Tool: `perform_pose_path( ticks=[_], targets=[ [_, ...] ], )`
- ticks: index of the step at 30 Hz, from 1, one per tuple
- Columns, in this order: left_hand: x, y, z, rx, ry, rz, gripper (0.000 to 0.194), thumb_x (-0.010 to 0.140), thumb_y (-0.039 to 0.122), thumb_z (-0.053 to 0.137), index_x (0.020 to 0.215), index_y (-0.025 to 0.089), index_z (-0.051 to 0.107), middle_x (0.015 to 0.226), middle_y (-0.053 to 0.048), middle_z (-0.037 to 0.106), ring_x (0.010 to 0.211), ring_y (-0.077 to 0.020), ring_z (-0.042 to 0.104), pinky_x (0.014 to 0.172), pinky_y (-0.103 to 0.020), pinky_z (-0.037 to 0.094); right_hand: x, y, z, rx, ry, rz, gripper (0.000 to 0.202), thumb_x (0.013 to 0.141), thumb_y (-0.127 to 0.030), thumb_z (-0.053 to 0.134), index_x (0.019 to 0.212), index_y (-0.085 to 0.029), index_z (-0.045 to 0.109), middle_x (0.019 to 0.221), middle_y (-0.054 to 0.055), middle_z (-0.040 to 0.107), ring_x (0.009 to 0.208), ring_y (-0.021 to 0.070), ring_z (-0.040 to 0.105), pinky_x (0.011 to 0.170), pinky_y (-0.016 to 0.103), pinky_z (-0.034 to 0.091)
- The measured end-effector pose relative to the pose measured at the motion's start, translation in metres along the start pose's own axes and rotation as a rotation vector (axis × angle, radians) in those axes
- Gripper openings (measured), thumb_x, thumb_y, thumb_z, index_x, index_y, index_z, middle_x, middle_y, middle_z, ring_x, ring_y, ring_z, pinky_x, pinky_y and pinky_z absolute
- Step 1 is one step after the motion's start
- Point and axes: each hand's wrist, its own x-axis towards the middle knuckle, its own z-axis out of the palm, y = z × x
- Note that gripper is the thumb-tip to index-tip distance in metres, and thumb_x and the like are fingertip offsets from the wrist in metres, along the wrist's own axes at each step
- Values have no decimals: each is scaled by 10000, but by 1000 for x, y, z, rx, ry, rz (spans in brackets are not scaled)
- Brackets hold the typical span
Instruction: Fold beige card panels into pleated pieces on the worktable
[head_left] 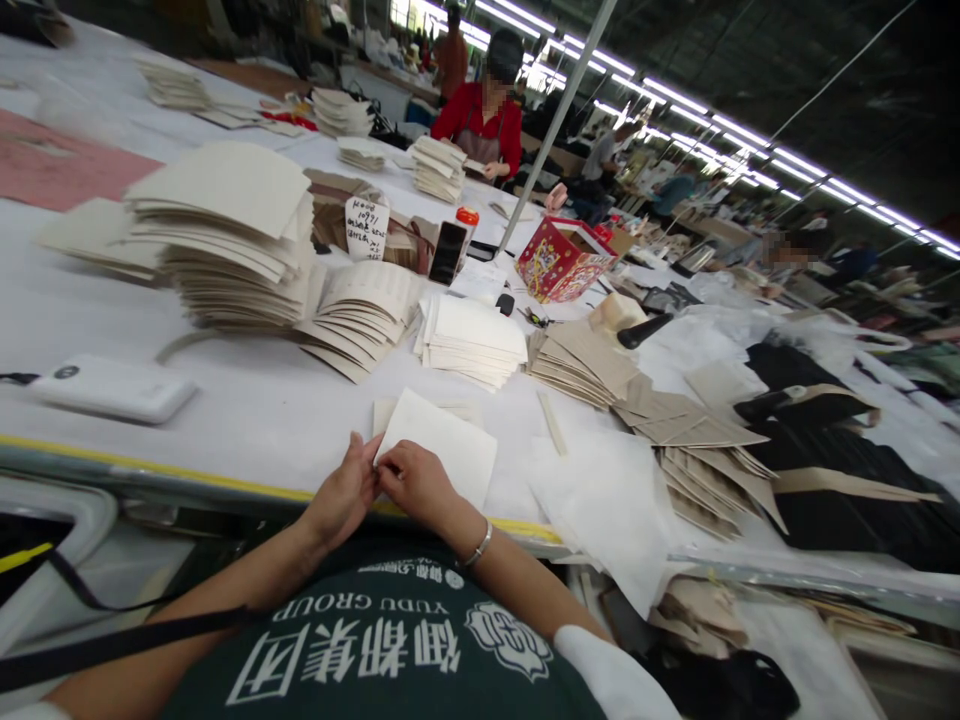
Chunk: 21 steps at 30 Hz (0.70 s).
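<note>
Near the table's front edge lies a white rectangular sheet (442,447), tilted, with a paler beige piece (384,414) partly under it. My left hand (346,490) is at the sheet's left corner, its fingers held together beside my right hand. Curled fingers of my right hand (412,480) pinch at that same corner; what lies between the fingertips is too small to make out. Just beyond the sheet stand a stack of white pieces (472,340) and a fanned stack of cream pieces (364,310).
A tall cream stack (232,230) stands at the left, behind a white power bank (112,388). Beige stacks (585,362) and black fabric (847,500) lie to the right. A phone (448,252), a red box (562,262) and a pole (559,120) are farther back. A person in red sits across.
</note>
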Motion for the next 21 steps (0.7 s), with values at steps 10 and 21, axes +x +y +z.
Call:
perform_pose_path(
  ticks=[10, 21],
  targets=[
    [1, 7, -7, 315, 165, 14, 682, 632, 412, 740, 1230, 150, 539, 1046, -66, 698, 990, -243, 624, 871, -344, 501, 4, 7, -8, 723, 4, 335, 71, 688, -199, 563, 637, -169, 601, 564, -42, 558, 543, 95, 476, 554, 218, 380],
    [10, 35, -61, 561, 307, 10, 635, 597, 422, 746, 1190, 366, 524, 821, 79, 735, 712, -198, 682, 653, -304, 586, -35, 88, -104, 1066, 710, 457, 140, 600, -296, 585, 620, -187, 500, 814, 50, 644, 688, 136, 570, 672, 289, 499]
  ],
)
